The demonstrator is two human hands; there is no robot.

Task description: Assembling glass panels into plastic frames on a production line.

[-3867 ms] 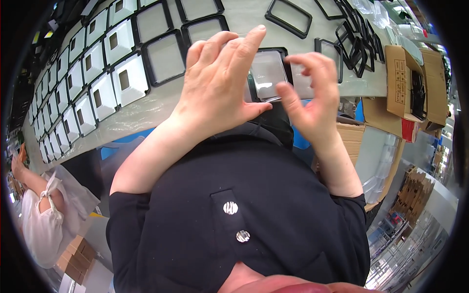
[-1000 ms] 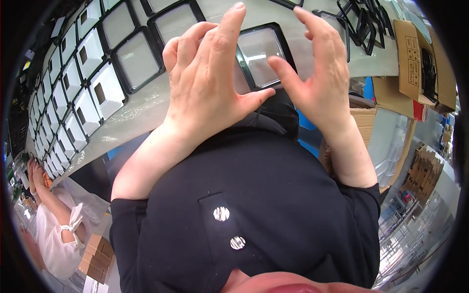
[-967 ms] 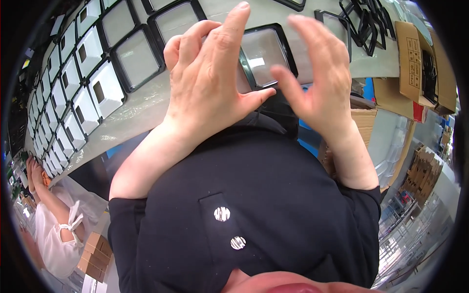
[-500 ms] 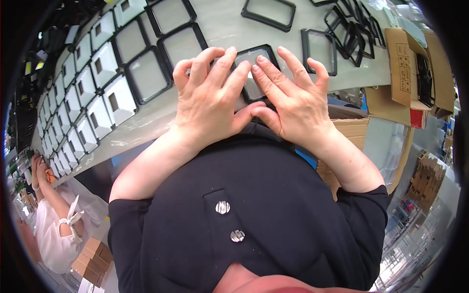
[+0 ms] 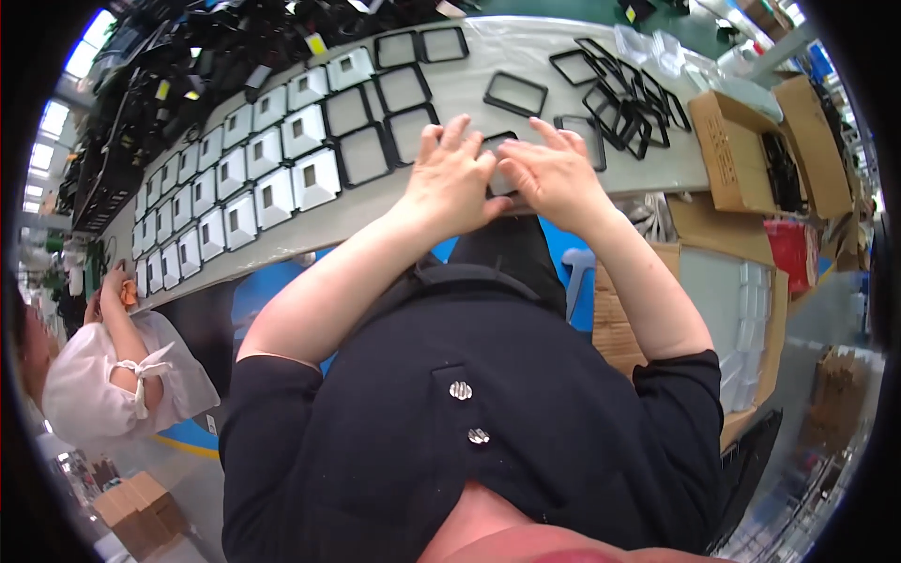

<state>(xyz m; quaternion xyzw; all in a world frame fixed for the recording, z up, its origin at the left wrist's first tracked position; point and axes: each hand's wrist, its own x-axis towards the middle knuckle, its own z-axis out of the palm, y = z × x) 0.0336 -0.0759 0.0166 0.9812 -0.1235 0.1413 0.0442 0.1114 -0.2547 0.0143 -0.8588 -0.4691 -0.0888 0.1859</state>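
Between my hands a black rectangular frame [image 5: 499,139] with a light inside lies on the table's near edge, partly hidden by my fingers. My left hand [image 5: 455,181] lies over its left side, fingers apart and somewhat bent, thumb toward the near edge. On its right side rests my right hand [image 5: 556,180], fingers stretched out and pointing inward. Neither hand grips anything that I can see. Just beyond is another black frame [image 5: 488,90] lying flat. A further one [image 5: 598,141] sits beside my right hand, partly covered by it.
White housings [image 5: 314,176] stand in rows on the table [image 5: 488,47] at left, next to black frames [image 5: 392,156]. Loose black frames [image 5: 631,103] pile up at right. An open cardboard box [image 5: 721,150] stands beyond them. A co-worker [image 5: 131,375] works at far left.
The view has shifted back, so more of the table shows. My fingers have drawn in and bent somewhat over the same frame, which stays in place between my hands.
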